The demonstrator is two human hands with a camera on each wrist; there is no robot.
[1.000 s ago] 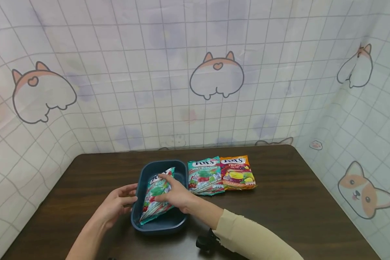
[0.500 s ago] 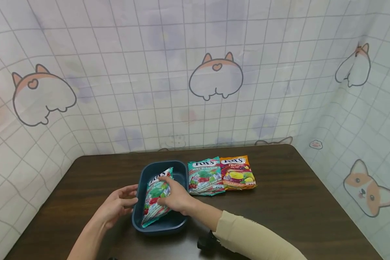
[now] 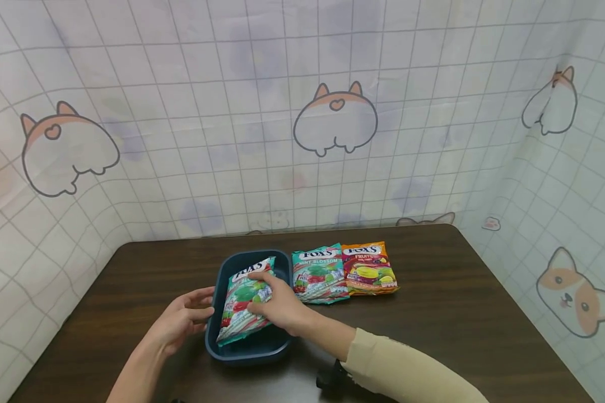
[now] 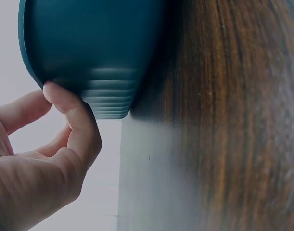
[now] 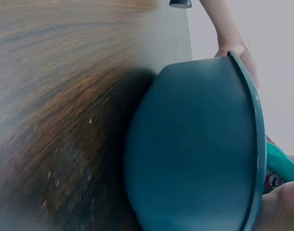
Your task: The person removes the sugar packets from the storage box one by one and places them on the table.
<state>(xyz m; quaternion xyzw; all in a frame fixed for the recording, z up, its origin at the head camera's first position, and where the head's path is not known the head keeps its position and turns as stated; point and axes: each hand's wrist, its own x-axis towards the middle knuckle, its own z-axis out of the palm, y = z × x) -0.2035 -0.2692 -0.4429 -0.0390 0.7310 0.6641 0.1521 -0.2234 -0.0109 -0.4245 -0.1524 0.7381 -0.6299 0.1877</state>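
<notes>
A teal Fox's Mint Blossom candy bag (image 3: 243, 299) lies tilted inside a dark blue plastic basin (image 3: 225, 348) in the head view. My right hand (image 3: 280, 308) reaches over the basin's right rim and grips the bag between thumb and fingers. Just a teal corner of the candy bag (image 5: 281, 161) shows past the rim in the right wrist view. My left hand (image 3: 178, 319) is at the basin's left side, fingertips touching the rim. Seen from the left wrist, the left hand's thumb and a finger (image 4: 65, 101) meet the basin's edge (image 4: 33, 62).
Right of the basin lie another Mint Blossom bag (image 3: 319, 274) and an orange Fox's Fruits bag (image 3: 368, 268), side by side. They rest on a dark wooden table (image 3: 433, 313). A white grid-patterned cloth (image 3: 232, 140) with dog drawings hangs behind.
Under the right hand, the candy bag has shifted slightly in the basin, dipping and then rising again. The right hand and sleeve have moved a little rightward. The left hand stays at the rim.
</notes>
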